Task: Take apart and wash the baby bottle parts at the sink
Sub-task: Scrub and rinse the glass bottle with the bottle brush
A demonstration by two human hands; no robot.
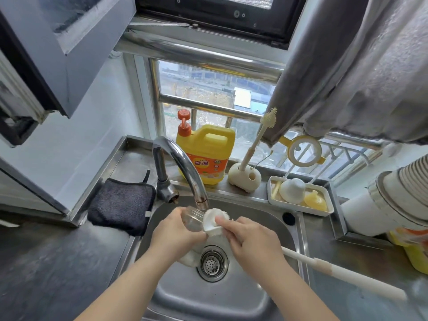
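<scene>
two hands (176, 230) (250, 239), clear bottle (193, 220) sideways, white collar (212, 221), under faucet (185, 167)

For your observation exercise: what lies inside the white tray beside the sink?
In the tray sit a white dome-shaped part and a yellow part. Whatever lies beneath them is covered.

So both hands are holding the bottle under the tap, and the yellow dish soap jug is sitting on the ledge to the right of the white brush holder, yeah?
Not quite. In the head view the yellow dish soap jug stands left of the white brush holder, not right. Both hands, left hand and right hand, do hold the bottle under the tap.
</scene>
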